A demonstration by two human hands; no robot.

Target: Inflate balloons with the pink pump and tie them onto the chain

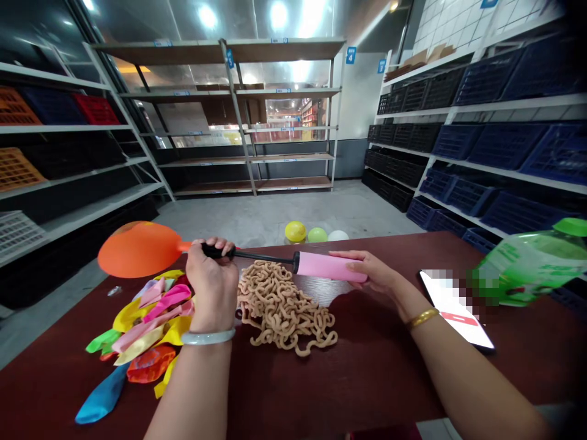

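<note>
My left hand [213,269] is closed around the black end of a balloon pump, where the neck of a partly filled orange balloon [140,249] meets it. The balloon sticks out to the left. My right hand [367,269] grips the pump's pink barrel [328,266] at its far right end. Between the hands the black rod is drawn out, and the pump lies roughly level above the table. Beneath it sits a heap of beige, curly, cord-like pieces [284,305]. Flat balloons [151,311] in several colours lie left of my left wrist.
A phone [458,311] with a lit screen and a green-capped bottle [534,263] are at the right of the dark red table [275,397]. Beyond the far edge show yellow [295,231], green and white balloons. Shelves with crates [509,146] line the room.
</note>
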